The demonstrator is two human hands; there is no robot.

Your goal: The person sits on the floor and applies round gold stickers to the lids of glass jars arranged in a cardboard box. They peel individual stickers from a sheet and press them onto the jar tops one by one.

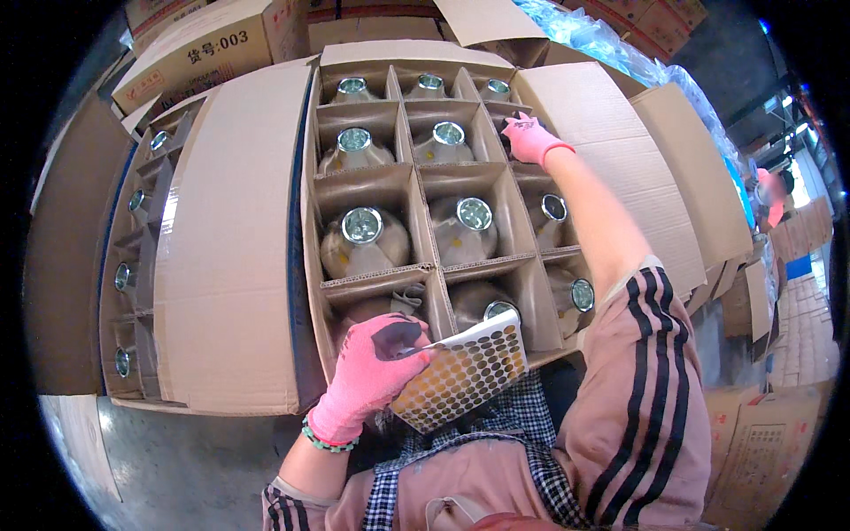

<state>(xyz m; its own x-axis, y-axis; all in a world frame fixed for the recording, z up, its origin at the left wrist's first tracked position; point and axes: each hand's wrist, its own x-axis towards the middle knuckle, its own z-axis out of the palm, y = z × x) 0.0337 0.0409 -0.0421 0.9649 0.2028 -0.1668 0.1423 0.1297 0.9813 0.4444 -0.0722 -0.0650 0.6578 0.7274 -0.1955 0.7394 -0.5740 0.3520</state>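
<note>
My left hand (pixel 374 372), in a pink glove with a dark palm, pinches a white sheet of round gold stickers (pixel 474 367) by its left edge. The sheet is tilted over the near edge of an open cardboard carton (pixel 308 257). Dividers split the carton into cells holding round clear glass vessels (pixel 365 248) with silvery-rimmed mouths. In the right column, my gloved right hand (pixel 529 139) reaches into the second cell from the back. Its fingers look curled; their tips and whatever they touch are partly hidden. A grey crumpled piece (pixel 407 299) sticks up behind my left hand.
A second carton (pixel 230 265) on the left, partly covered by its flap, holds more vessels. Closed boxes (pixel 208 62) are stacked behind. Bluish plastic wrap (pixel 611 44) lies at the back right, beyond the open flap (pixel 611 133). Another person (pixel 775 195) is at far right.
</note>
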